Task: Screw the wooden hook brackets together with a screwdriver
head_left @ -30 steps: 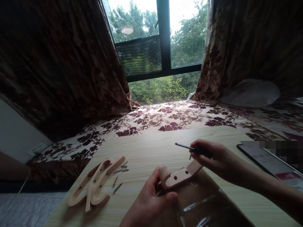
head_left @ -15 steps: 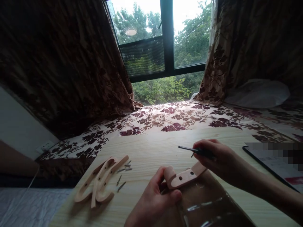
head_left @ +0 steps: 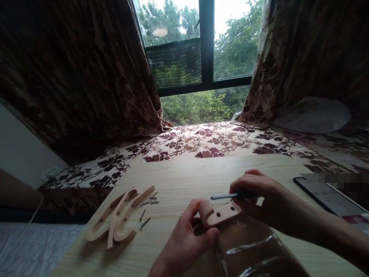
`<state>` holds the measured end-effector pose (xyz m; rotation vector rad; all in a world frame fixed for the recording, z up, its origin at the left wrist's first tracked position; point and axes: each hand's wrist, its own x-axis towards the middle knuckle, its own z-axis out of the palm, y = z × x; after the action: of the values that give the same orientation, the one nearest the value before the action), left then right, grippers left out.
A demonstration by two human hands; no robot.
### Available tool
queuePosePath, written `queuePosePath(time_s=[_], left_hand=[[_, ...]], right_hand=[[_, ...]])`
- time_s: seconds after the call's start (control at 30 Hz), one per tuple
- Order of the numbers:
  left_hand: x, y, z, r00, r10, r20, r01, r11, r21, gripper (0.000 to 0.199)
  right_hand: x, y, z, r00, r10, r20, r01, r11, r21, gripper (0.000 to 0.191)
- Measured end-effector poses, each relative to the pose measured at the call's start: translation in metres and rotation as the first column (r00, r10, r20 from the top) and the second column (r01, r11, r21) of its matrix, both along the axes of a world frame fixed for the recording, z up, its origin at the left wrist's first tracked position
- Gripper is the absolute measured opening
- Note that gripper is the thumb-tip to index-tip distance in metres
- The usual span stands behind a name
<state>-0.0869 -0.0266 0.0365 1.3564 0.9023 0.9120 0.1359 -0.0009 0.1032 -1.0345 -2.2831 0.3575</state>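
My left hand (head_left: 188,238) is closed around the curled end of a pale wooden hook (head_left: 225,216) with two dark screw holes showing. The hook lies against the top edge of a brown taped package (head_left: 250,250). A screwdriver (head_left: 221,197) is gripped in my right hand (head_left: 259,194), its shaft pointing left above the hook and apart from it. The right fingers cover the handle and the hook's far end. Whether they also hold a small screw, I cannot make out.
On the left of the pale wooden table (head_left: 178,173) lie several more wooden hooks (head_left: 117,219), overlapping. Several loose screws (head_left: 145,223) are scattered beside them. A dark-edged tablet-like device (head_left: 319,198) sits at the right. Patterned cloth (head_left: 201,140) covers the window ledge behind.
My right hand has shifted slightly left, bringing the screwdriver lower and closer to the hook, with its shaft more level. My left hand keeps its hold on the hook.
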Motion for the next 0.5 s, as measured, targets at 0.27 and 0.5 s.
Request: queuePosePath(time_s=[0.27,0.5], left_hand=[[-0.004,0.0,-0.007,0.999,-0.05,0.002,0.05,0.998,-0.041,0.041],[-0.008,0.001,-0.012,0.974,0.183,-0.135,-0.15,0.963,0.223,0.046]], right_hand=[[0.012,0.006,-0.005,0.98,-0.109,-0.166,0.102,0.994,-0.048,0.012],[0.049,0.008,-0.042,0.867,-0.41,-0.282,0.405,0.911,-0.077,0.015]])
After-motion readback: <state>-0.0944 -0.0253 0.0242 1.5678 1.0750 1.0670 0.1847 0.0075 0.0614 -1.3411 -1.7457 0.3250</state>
